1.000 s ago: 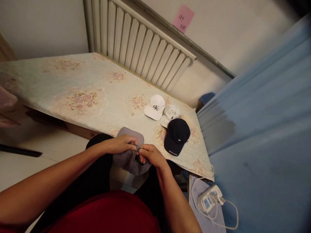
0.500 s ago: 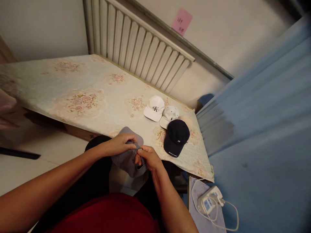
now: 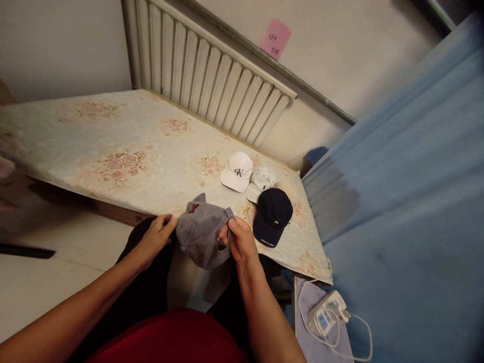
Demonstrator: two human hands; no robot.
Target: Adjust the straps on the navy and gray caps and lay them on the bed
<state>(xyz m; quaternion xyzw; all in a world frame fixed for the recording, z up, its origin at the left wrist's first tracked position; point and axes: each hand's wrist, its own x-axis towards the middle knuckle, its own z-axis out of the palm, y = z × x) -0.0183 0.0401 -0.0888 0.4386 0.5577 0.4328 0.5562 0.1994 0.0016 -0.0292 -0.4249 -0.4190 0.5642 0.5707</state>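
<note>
I hold a grey cap with a red emblem over the near edge of the floral-covered table. My right hand pinches the cap's back strap on its right side. My left hand touches the cap's left rim with its fingers curled against the fabric. Just beyond, on the table's right corner, lie a white cap with a black logo, a second white cap and a dark navy cap.
A white radiator runs along the wall behind the table, with a pink note stuck above it. A blue curtain fills the right side. A white power strip with cable lies low on the right.
My left hand slid off the top of the grey cap to its left rim. The cap turned, so its crown and red emblem now show. My right hand kept its pinch.
</note>
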